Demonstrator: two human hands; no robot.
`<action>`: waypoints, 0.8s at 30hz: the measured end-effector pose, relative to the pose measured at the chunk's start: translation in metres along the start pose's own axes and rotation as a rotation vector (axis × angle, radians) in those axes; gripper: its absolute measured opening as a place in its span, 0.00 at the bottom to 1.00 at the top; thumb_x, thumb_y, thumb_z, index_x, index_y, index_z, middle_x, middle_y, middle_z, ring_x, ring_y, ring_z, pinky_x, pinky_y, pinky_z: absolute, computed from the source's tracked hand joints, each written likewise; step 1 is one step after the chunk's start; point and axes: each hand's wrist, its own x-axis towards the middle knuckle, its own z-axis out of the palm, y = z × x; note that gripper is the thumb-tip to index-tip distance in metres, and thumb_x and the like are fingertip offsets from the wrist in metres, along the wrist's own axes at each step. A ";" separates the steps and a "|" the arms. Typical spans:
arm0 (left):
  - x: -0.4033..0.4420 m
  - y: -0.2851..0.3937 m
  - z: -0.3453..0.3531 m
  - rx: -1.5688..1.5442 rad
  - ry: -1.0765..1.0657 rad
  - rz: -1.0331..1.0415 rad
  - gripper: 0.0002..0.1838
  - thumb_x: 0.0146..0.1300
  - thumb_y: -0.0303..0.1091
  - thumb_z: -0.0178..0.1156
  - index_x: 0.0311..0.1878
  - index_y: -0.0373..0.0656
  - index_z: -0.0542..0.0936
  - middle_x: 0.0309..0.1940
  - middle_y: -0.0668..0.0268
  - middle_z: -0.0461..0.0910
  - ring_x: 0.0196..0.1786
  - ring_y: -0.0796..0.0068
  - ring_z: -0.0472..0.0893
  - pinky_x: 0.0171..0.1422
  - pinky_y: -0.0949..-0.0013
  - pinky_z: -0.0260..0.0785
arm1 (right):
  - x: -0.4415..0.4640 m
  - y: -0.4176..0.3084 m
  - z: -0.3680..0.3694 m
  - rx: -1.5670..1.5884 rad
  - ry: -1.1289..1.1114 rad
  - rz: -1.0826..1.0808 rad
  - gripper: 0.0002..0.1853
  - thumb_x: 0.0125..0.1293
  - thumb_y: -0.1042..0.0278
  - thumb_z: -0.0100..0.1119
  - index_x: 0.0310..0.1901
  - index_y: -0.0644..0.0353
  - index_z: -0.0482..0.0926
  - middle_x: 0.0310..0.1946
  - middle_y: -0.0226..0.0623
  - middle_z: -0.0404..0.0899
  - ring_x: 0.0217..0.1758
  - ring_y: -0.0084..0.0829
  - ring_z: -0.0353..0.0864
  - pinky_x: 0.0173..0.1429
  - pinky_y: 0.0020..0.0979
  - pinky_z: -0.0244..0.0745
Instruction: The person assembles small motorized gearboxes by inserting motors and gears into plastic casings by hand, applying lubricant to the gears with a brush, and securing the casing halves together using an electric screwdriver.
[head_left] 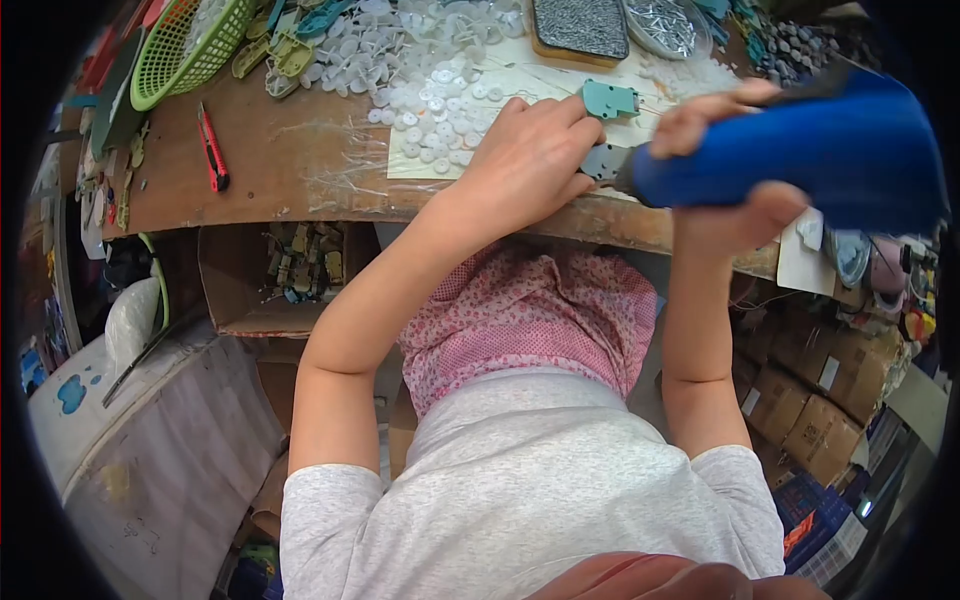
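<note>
My right hand (pixel 735 222) is wrapped round a blue power screwdriver (pixel 800 145), held nearly level with its dark nose pointing left. The nose meets a pale grey-green plastic part (pixel 603 162) with small dark holes, at the front edge of the bench. My left hand (pixel 530 155) is closed on that part from the left, its fingertips partly hidden. Just behind it lies a teal plastic housing (pixel 608 99). Many white plastic discs (pixel 440 115) are spread left of my left hand.
A red utility knife (pixel 212 148) lies on the wooden bench (pixel 285 180). Farther back are a green basket (pixel 185 60), a tray of fine metal pieces (pixel 580 28) and a bowl of screws (pixel 668 28). Under the bench sits a cardboard box (pixel 232 270) with plastic parts.
</note>
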 end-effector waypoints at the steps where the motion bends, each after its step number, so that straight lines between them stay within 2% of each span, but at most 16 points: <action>1: -0.003 0.002 0.002 0.007 -0.002 0.014 0.19 0.46 0.34 0.73 0.41 0.42 0.79 0.40 0.64 0.77 0.46 0.61 0.79 0.49 0.57 0.68 | 0.000 -0.009 0.001 -0.052 0.045 0.018 0.53 0.53 0.17 0.51 0.60 0.64 0.60 0.31 0.42 0.77 0.32 0.34 0.77 0.42 0.34 0.74; 3: -0.004 0.005 0.004 0.012 -0.010 0.007 0.19 0.45 0.34 0.73 0.41 0.42 0.79 0.39 0.64 0.77 0.46 0.62 0.79 0.48 0.57 0.68 | 0.006 -0.018 0.004 -0.097 0.082 0.029 0.59 0.48 0.07 0.45 0.61 0.62 0.58 0.30 0.40 0.76 0.30 0.35 0.75 0.43 0.35 0.74; 5: 0.002 0.005 0.001 0.032 0.000 0.024 0.19 0.45 0.35 0.73 0.41 0.42 0.79 0.39 0.64 0.77 0.46 0.62 0.79 0.48 0.57 0.68 | 0.008 -0.016 0.010 -0.099 0.087 0.015 0.59 0.48 0.07 0.45 0.60 0.63 0.58 0.30 0.41 0.76 0.30 0.35 0.75 0.43 0.35 0.74; 7: 0.000 0.007 -0.001 0.022 -0.086 -0.044 0.20 0.49 0.34 0.72 0.46 0.45 0.78 0.40 0.64 0.76 0.50 0.61 0.78 0.52 0.57 0.66 | 0.007 -0.006 0.016 -0.200 0.148 0.018 0.59 0.48 0.08 0.46 0.59 0.64 0.58 0.29 0.42 0.76 0.30 0.34 0.75 0.44 0.36 0.74; 14: -0.002 0.006 0.000 -0.010 -0.054 -0.046 0.22 0.48 0.36 0.73 0.46 0.46 0.78 0.39 0.65 0.75 0.49 0.62 0.78 0.52 0.58 0.66 | 0.000 -0.003 0.015 -0.149 0.131 0.027 0.57 0.48 0.10 0.50 0.58 0.64 0.59 0.29 0.42 0.76 0.30 0.35 0.76 0.44 0.36 0.74; 16: -0.001 0.004 0.001 0.009 -0.019 -0.007 0.20 0.45 0.37 0.75 0.40 0.43 0.79 0.39 0.64 0.77 0.46 0.63 0.80 0.49 0.58 0.68 | 0.000 0.004 0.008 -0.068 0.073 0.038 0.56 0.49 0.11 0.52 0.58 0.62 0.61 0.29 0.42 0.76 0.30 0.35 0.76 0.43 0.36 0.75; 17: -0.001 0.003 0.001 0.007 -0.017 -0.010 0.20 0.45 0.37 0.75 0.40 0.43 0.79 0.39 0.64 0.77 0.46 0.63 0.80 0.49 0.58 0.68 | 0.000 0.008 0.004 -0.041 0.053 0.043 0.56 0.49 0.12 0.53 0.58 0.62 0.61 0.30 0.43 0.76 0.30 0.35 0.76 0.42 0.36 0.75; 18: -0.001 0.003 0.001 0.000 -0.016 -0.015 0.20 0.45 0.38 0.75 0.40 0.43 0.79 0.39 0.64 0.77 0.46 0.63 0.80 0.50 0.58 0.68 | 0.002 0.016 -0.002 0.119 -0.109 -0.070 0.55 0.49 0.13 0.55 0.58 0.62 0.62 0.30 0.43 0.76 0.30 0.35 0.76 0.41 0.36 0.75; 21: 0.000 0.004 0.000 -0.006 -0.016 -0.027 0.19 0.45 0.38 0.75 0.38 0.42 0.79 0.38 0.64 0.77 0.47 0.63 0.79 0.50 0.58 0.68 | 0.009 0.025 -0.008 0.300 -0.321 -0.186 0.53 0.50 0.16 0.58 0.58 0.62 0.63 0.30 0.43 0.76 0.30 0.36 0.76 0.40 0.35 0.75; 23: -0.001 0.006 -0.001 0.003 -0.023 -0.026 0.19 0.45 0.38 0.75 0.37 0.42 0.79 0.38 0.65 0.77 0.47 0.63 0.79 0.50 0.58 0.68 | 0.014 0.019 -0.010 0.154 -0.217 -0.034 0.51 0.52 0.17 0.57 0.58 0.63 0.64 0.31 0.42 0.76 0.31 0.35 0.77 0.40 0.34 0.75; 24: -0.002 0.008 -0.001 0.024 -0.033 -0.030 0.22 0.45 0.38 0.75 0.42 0.42 0.79 0.39 0.63 0.77 0.48 0.61 0.79 0.51 0.58 0.68 | 0.018 0.015 -0.010 0.109 -0.173 0.033 0.51 0.54 0.18 0.57 0.57 0.63 0.65 0.31 0.42 0.76 0.31 0.35 0.77 0.40 0.34 0.75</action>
